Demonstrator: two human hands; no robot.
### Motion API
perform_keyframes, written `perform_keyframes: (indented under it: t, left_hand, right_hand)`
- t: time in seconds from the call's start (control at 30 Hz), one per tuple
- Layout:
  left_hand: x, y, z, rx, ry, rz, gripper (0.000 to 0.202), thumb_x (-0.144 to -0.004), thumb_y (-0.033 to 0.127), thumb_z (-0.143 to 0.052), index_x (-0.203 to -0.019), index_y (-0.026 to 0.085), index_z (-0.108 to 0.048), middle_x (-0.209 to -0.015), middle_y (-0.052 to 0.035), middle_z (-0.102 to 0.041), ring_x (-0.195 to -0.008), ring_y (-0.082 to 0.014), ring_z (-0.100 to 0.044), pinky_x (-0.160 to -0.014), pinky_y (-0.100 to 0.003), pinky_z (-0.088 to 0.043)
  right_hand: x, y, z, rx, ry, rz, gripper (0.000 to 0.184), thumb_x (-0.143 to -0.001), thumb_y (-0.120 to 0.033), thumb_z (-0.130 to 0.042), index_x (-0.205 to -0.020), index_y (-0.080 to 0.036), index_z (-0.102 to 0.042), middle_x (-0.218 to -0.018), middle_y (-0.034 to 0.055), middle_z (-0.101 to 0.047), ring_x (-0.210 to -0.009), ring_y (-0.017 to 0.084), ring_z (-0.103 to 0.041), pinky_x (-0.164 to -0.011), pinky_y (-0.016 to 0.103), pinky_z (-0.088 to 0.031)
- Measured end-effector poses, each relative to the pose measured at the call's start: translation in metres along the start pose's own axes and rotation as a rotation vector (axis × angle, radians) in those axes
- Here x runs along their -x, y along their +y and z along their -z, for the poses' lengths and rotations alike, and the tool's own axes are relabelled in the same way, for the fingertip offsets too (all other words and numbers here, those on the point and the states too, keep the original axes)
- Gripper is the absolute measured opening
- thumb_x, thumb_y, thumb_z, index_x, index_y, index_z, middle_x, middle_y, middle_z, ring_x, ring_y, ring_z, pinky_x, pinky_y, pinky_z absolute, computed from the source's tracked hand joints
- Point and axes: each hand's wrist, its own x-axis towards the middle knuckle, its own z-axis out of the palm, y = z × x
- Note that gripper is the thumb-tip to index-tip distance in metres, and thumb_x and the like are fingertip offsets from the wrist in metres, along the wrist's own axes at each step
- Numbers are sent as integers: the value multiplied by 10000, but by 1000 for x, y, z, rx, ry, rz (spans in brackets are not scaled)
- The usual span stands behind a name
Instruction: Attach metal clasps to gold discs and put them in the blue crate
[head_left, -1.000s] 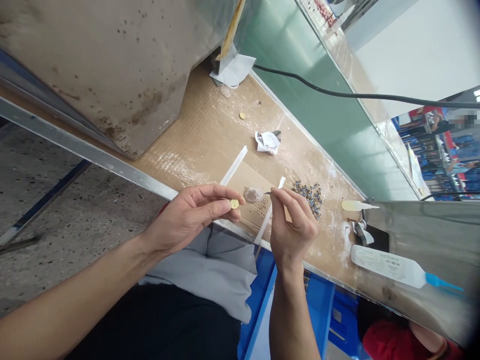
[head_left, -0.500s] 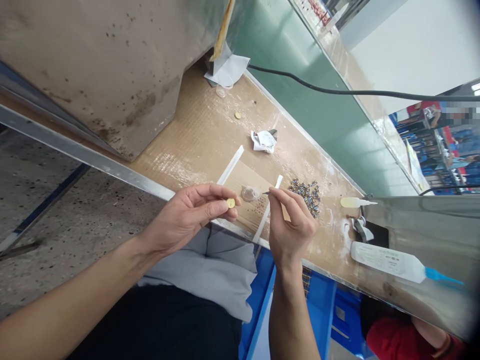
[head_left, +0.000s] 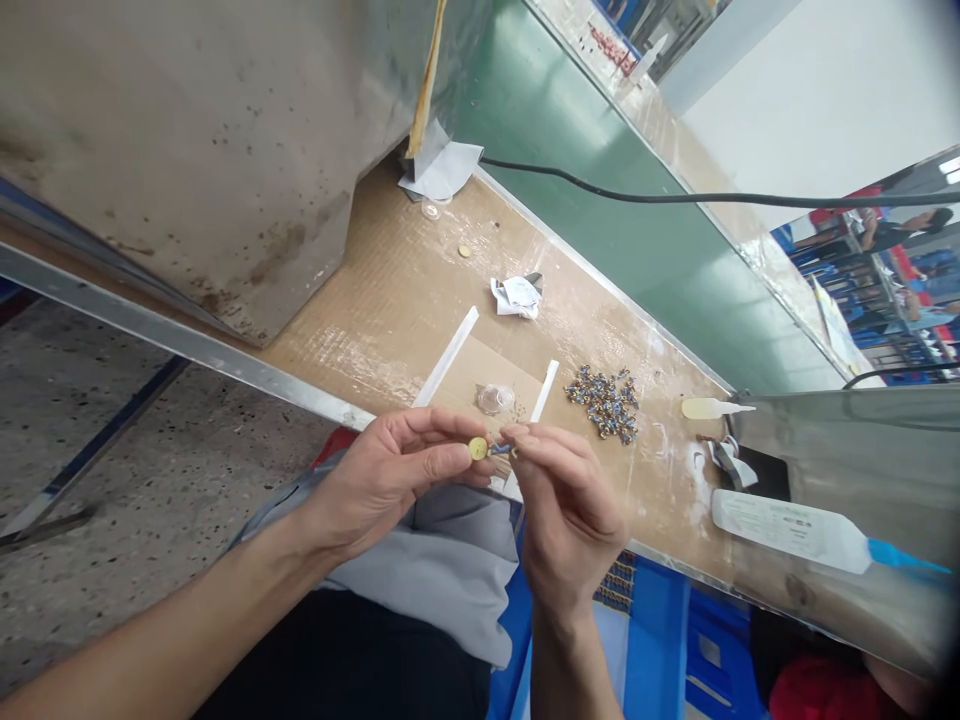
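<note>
**Small part meets brass disc at the fingertips**

Head view: the left hand (head_left: 390, 480) pinches a small brass disc (head_left: 478, 448) between thumb and forefinger, face turned toward the other hand. The right hand (head_left: 566, 510) is closed on a thin tool or tiny bluish part (head_left: 501, 449), too small to tell which, with its tip touching the disc. Both hands hover just above the near edge of the surface (head_left: 405, 290). Beyond the right hand lies a heap of small parts (head_left: 604, 398); beyond the fingertips, a clear cap (head_left: 493, 399). The step in hand looks like seating the part on the disc; the next move calls for steady, fine alignment.
</note>
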Motion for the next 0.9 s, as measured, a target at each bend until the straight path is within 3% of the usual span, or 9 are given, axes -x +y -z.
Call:
perform_keyframes:
  t: [0.63,0.9]
  left_hand:
    - [6,-3,-1,-53,19,-10,173,-934,246,-1007,-1098,240,-951,-1028,-40,-926,-884,-146,-882,-927,-205,-700]
    - [7,0,-2,-139,47,-22,148,-933,264,-1008,-1066,232,-954,-924,-48,-913,-844,-141,-862,-887,-189,-680]
  right_hand:
    - [1,-1,6,50,-69,14,269,-1072,-80,-800,-1211,-297,-878,-1183,31,-864,-1077,234,-854,-946,385,-744]
    - [-2,0,9,110,-97,185,385,-1059,-23,-787,-1304,-312,-857,-1215,39,-861,-1076,248,-858,-937,418,-760]
